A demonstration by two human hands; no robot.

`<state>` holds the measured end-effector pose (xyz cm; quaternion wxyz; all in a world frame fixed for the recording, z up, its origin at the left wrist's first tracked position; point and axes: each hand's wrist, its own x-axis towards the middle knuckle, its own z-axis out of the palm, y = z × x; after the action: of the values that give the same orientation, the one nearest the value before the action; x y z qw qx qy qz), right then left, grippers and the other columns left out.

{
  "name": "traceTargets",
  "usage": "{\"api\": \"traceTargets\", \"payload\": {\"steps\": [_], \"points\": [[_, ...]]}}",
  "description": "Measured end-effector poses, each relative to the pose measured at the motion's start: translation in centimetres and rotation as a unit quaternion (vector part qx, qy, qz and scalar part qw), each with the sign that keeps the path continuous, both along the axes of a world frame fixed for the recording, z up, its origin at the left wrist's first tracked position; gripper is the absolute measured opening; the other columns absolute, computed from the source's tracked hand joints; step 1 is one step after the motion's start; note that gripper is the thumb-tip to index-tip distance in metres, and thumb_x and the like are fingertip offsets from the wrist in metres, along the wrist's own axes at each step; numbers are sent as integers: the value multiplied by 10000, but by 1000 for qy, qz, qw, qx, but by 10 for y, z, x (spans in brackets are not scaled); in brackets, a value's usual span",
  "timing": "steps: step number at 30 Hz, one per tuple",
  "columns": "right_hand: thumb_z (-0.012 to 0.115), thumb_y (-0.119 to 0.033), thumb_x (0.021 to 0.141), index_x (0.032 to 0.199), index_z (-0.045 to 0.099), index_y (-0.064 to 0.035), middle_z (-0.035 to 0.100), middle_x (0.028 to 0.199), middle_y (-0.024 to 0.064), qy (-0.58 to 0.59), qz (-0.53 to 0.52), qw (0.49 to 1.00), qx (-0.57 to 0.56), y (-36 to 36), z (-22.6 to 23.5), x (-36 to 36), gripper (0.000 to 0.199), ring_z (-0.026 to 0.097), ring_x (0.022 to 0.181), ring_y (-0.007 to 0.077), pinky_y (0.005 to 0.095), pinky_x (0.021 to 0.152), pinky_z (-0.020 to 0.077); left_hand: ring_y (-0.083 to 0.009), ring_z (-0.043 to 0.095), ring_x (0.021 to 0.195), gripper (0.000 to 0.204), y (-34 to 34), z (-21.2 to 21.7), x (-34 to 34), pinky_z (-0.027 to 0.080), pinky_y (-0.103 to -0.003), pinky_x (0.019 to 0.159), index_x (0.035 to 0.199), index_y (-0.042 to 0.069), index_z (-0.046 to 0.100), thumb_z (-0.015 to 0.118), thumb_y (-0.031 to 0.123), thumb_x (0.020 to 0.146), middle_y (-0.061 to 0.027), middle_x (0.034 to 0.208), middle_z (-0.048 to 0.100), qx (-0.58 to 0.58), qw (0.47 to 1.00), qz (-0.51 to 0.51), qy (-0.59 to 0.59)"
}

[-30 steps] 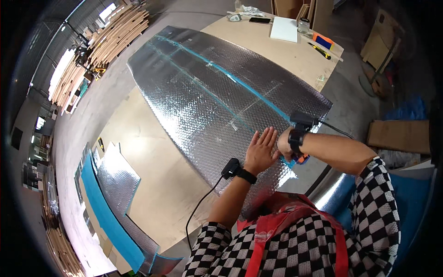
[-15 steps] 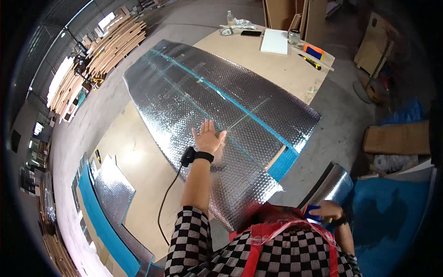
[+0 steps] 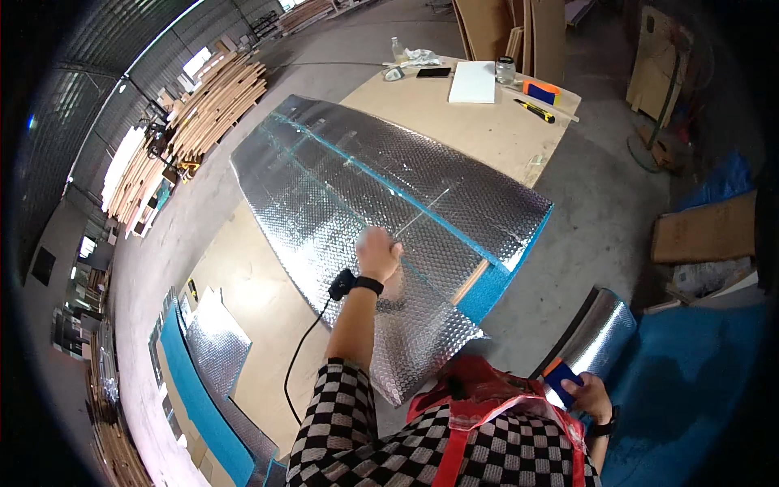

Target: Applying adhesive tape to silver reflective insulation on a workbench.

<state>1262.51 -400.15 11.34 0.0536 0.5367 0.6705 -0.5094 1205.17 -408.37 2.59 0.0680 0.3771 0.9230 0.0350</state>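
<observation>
Since the silver bubble sheet (image 3: 316,215) lay across the table (image 3: 264,284) mid-frame, light, even pressure seemed best for keeping it flat. My left hand (image 3: 379,256) was over it, arm extended, too blurred to tell whether its fingers were spread; my right hand (image 3: 592,398), lower right, gripped a blue tool (image 3: 560,380).

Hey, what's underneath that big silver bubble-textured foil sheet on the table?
Pale tan tabletop extends beyond the silver sheet, and textured blue material shows at its near right corner. Everything beneath its middle is covered.
</observation>
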Motion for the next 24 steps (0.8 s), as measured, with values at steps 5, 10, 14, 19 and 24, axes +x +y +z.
{"api": "traceTargets", "payload": {"steps": [5, 10, 14, 19, 24], "points": [[704, -247, 892, 1033, 594, 61, 647, 751, 106, 226, 35, 971, 75, 29, 34, -47, 356, 632, 592, 108, 260, 516, 505, -320, 205, 1488, 714, -41, -3, 122, 92, -597, 1172, 1541, 87, 255, 413, 511, 988, -151, 1603, 236, 105, 986, -132, 19], [709, -254, 882, 1101, 564, 45, 654, 834, 182, 303, 169, 931, 114, 46, 36, -142, 398, 687, 788, 283, 368, 700, 526, -294, 262, 1471, 648, -107, 23, 219, 133, -538, 1184, 1502, 90, 338, 590, 300, 943, -144, 1566, 323, 128, 977, -159, -62], [650, -339, 913, 1128, 554, 21, 669, 900, 230, 332, 351, 834, 267, 29, 38, -233, 431, 652, 869, 415, 462, 769, 513, -301, 282, 1462, 625, -185, 12, 228, 204, -492, 1182, 1470, 87, 396, 643, 263, 923, -137, 1557, 342, 179, 960, -142, -164], [642, -212, 905, 1333, 461, -5, 654, 1106, 225, 349, 332, 751, 453, -3, 44, -312, 508, 630, 1047, 362, 451, 928, 461, -276, 274, 1468, 814, -242, 32, 223, 203, -519, 1183, 1505, 135, 358, 748, 341, 821, -105, 1580, 312, 120, 980, -75, -140], [624, -137, 907, 1377, 406, 5, 614, 1207, 235, 396, 310, 804, 318, -19, 35, -306, 538, 600, 1126, 371, 444, 947, 470, -270, 262, 1474, 1071, -257, 64, 207, 167, -529, 1196, 1547, 174, 274, 820, 458, 670, -81, 1597, 285, -19, 989, -121, -81]]}}
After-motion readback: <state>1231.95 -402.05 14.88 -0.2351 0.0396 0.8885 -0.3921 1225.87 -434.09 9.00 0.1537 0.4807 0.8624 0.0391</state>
